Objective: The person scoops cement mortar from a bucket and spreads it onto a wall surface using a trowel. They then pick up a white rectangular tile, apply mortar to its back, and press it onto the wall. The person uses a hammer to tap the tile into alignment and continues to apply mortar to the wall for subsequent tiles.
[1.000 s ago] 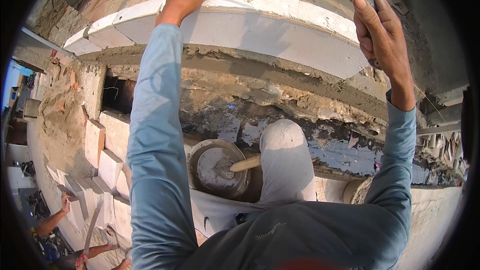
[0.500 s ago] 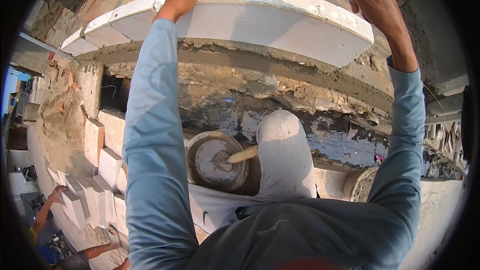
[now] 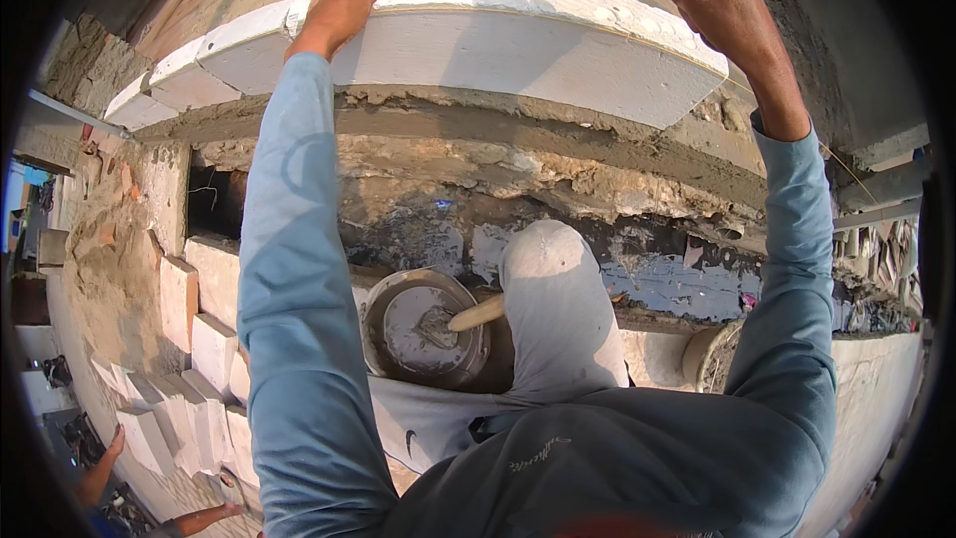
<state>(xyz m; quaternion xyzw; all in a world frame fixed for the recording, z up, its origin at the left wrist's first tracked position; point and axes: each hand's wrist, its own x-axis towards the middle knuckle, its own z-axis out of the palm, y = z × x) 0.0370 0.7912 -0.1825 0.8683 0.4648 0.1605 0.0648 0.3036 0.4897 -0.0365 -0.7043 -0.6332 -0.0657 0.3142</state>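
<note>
My left hand (image 3: 339, 12) rests over the top edge of a long white block (image 3: 478, 55) and grips it close to a joint in the row. The fingers bend toward the block's far side and are partly hidden. Above the block's right end is my right hand (image 3: 719, 5), its fingers curled and partly cut off by the upper rim. Something dark shows between them, too little to name. Below, near my knee, a round bucket (image 3: 376, 324) of wet grey mortar holds a wooden-handled tool (image 3: 476, 314), its working end sunk in the mix.
Smaller white blocks (image 3: 214, 65) continue the row leftward on a mortar bed (image 3: 438, 120). Several loose blocks (image 3: 211, 351) are stacked at lower left, where another person's arm (image 3: 100, 468) reaches in. A second round container (image 3: 697, 359) stands right of my knee. A dark, broken ditch (image 3: 657, 274) runs below the wall.
The view has shifted a little, so the scene sits slightly farther left. My left hand stays on the block. At lower left, the other person's upper hand has come off the top of a loose block.
</note>
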